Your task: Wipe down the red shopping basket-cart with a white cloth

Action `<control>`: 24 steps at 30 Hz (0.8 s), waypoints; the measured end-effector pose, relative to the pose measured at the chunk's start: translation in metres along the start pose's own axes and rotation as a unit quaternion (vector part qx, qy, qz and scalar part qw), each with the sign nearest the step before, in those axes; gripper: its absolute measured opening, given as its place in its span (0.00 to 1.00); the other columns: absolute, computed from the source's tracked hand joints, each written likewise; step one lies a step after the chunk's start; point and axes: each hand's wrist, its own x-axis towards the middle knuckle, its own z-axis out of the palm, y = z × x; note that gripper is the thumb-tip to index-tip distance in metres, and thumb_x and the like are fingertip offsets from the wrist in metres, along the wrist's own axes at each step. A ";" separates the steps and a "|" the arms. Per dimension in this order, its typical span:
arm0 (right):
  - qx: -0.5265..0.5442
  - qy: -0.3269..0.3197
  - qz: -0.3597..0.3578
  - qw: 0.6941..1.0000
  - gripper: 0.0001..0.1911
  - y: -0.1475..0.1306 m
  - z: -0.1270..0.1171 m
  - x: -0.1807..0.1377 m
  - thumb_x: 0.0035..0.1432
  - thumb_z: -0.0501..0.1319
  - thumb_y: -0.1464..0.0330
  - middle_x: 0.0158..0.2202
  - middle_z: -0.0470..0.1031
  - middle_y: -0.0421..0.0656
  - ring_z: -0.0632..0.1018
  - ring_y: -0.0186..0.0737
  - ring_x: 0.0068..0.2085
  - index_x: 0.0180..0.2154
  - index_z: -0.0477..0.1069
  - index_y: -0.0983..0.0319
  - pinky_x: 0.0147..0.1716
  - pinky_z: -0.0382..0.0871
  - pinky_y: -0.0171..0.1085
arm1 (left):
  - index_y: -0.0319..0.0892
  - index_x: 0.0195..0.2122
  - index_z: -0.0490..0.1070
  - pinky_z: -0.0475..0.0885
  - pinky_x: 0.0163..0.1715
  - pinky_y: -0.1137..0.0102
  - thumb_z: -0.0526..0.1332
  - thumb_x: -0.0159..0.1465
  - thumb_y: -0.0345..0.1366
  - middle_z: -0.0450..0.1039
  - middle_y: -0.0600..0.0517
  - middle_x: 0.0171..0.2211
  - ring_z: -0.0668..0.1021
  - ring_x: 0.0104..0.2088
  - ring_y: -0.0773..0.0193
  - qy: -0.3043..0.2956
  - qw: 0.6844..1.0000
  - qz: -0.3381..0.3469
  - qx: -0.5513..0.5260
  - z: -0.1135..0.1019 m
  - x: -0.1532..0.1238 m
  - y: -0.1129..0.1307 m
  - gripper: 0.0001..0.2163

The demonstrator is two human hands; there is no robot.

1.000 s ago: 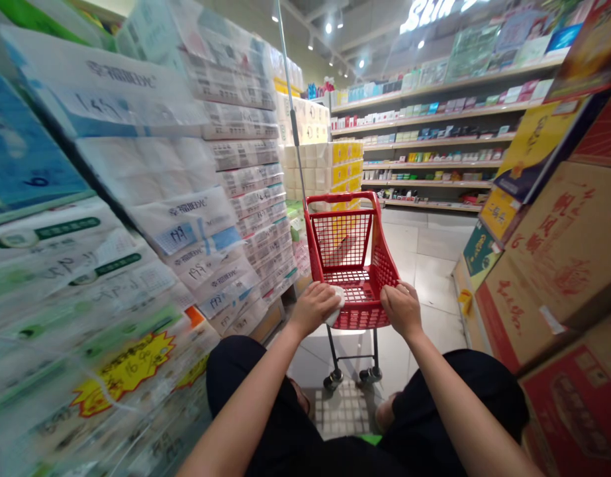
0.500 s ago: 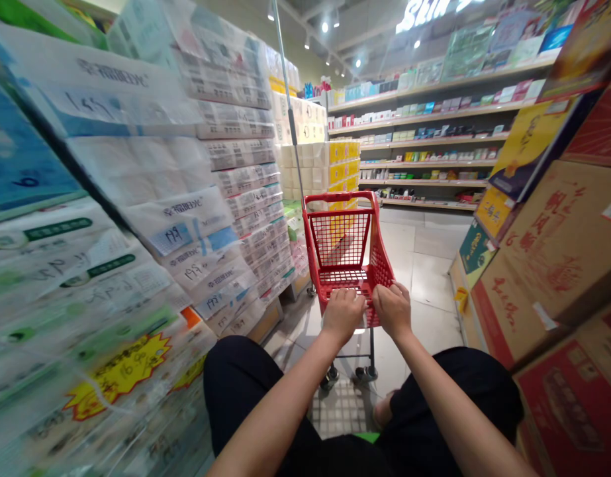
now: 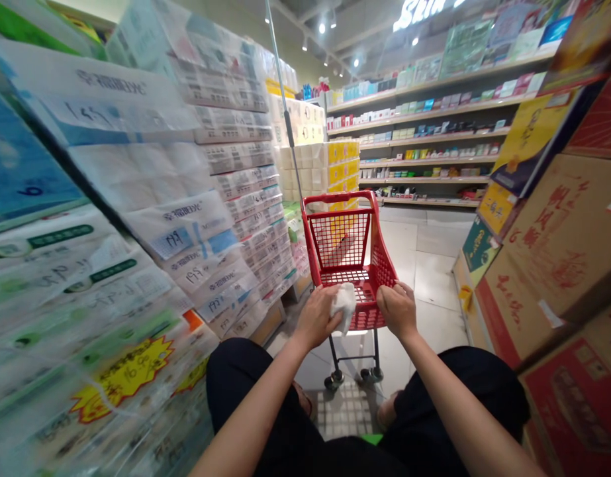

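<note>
A small red shopping cart [image 3: 341, 199] with a grid basket stands in front of me on dark legs with casters. My left hand [image 3: 317, 318] is closed on a crumpled white cloth or tissue [image 3: 343, 307], at the left of the basket's near rim. On the right, my right hand [image 3: 397, 309] is wrapped around the near right rim of the cart, fingers curled over it. A tall thin pole [image 3: 285, 112] rises from the cart's left side.
Stacked tissue packs [image 3: 186, 218] with handwritten prices crowd the left side. Cardboard cartons [image 3: 558, 232] line the right. Shelves of small boxed goods [image 3: 434, 142] stand across the far end. Pale floor tiles [image 3: 434, 265] run between them.
My left hand has moved left along the near rim, and the white cloth or tissue now shows in it. My right hand stays on the rim, slightly further right.
</note>
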 end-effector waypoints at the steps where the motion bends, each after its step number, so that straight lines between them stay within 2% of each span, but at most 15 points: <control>1: 0.001 0.000 0.001 1.000 0.14 0.000 0.000 0.000 0.65 0.49 0.68 0.22 0.65 0.38 0.68 0.36 0.30 0.26 0.63 0.58 0.55 0.55 0.41 | 0.46 0.58 0.56 0.57 0.62 0.55 0.57 0.64 0.37 0.65 0.47 0.56 0.67 0.58 0.57 0.005 1.000 -0.006 -0.007 -0.003 -0.002 -0.003 0.21; 4: 0.006 -0.002 0.005 1.000 0.13 0.001 0.001 0.000 0.64 0.50 0.68 0.22 0.65 0.37 0.67 0.36 0.30 0.26 0.63 0.58 0.55 0.56 0.41 | 0.45 0.50 0.63 0.64 0.57 0.56 0.61 0.62 0.38 0.66 0.47 0.51 0.69 0.54 0.55 0.004 1.000 -0.028 -0.014 -0.011 -0.004 -0.008 0.16; 8: 0.014 -0.002 0.007 1.000 0.13 0.002 -0.001 -0.001 0.64 0.50 0.69 0.23 0.66 0.38 0.67 0.36 0.30 0.26 0.62 0.58 0.54 0.56 0.41 | 0.45 0.42 0.70 0.68 0.51 0.62 0.59 0.64 0.39 0.66 0.49 0.45 0.71 0.48 0.58 0.018 0.997 -0.070 -0.032 -0.020 -0.001 -0.009 0.08; 13: 0.020 0.021 0.006 1.000 0.14 0.003 0.000 -0.001 0.63 0.49 0.69 0.22 0.64 0.38 0.66 0.37 0.29 0.25 0.62 0.58 0.53 0.56 0.42 | 0.45 0.43 0.74 0.70 0.47 0.66 0.53 0.68 0.41 0.68 0.51 0.38 0.73 0.41 0.63 0.077 0.981 -0.135 -0.113 -0.023 0.013 -0.011 0.12; 16: 0.024 0.024 0.009 0.999 0.14 0.003 0.000 -0.001 0.63 0.49 0.69 0.21 0.64 0.38 0.66 0.37 0.29 0.25 0.62 0.58 0.53 0.56 0.42 | 0.45 0.45 0.74 0.70 0.45 0.67 0.52 0.69 0.41 0.71 0.51 0.37 0.74 0.41 0.63 0.149 0.966 -0.172 -0.120 -0.034 0.026 -0.012 0.12; 18: 0.026 0.019 0.012 0.999 0.14 0.003 0.000 -0.002 0.63 0.49 0.69 0.22 0.65 0.38 0.66 0.37 0.29 0.24 0.61 0.58 0.53 0.57 0.42 | 0.45 0.46 0.72 0.70 0.46 0.67 0.51 0.69 0.41 0.72 0.51 0.41 0.74 0.43 0.62 0.224 0.952 -0.190 -0.083 -0.046 0.036 -0.010 0.13; 20: 0.023 0.014 0.016 1.000 0.14 0.004 0.001 -0.002 0.64 0.49 0.69 0.22 0.65 0.38 0.67 0.37 0.29 0.25 0.61 0.58 0.53 0.56 0.42 | 0.46 0.48 0.71 0.69 0.48 0.67 0.50 0.70 0.41 0.71 0.49 0.47 0.74 0.48 0.60 0.267 0.947 -0.179 -0.026 -0.059 0.044 -0.007 0.13; 22: 0.018 0.008 0.020 1.000 0.14 0.004 0.001 -0.002 0.64 0.49 0.68 0.22 0.64 0.38 0.67 0.37 0.30 0.25 0.61 0.58 0.54 0.56 0.41 | 0.47 0.53 0.67 0.69 0.47 0.66 0.51 0.70 0.41 0.68 0.48 0.53 0.73 0.51 0.58 0.237 0.961 -0.140 0.041 -0.063 0.048 -0.001 0.14; 24: 0.015 0.007 0.020 1.000 0.14 0.004 0.002 -0.002 0.64 0.49 0.68 0.22 0.64 0.38 0.67 0.37 0.29 0.25 0.61 0.58 0.54 0.56 0.41 | 0.48 0.57 0.64 0.69 0.44 0.66 0.54 0.68 0.42 0.66 0.47 0.57 0.73 0.51 0.56 0.139 0.982 -0.088 0.095 -0.055 0.044 0.006 0.17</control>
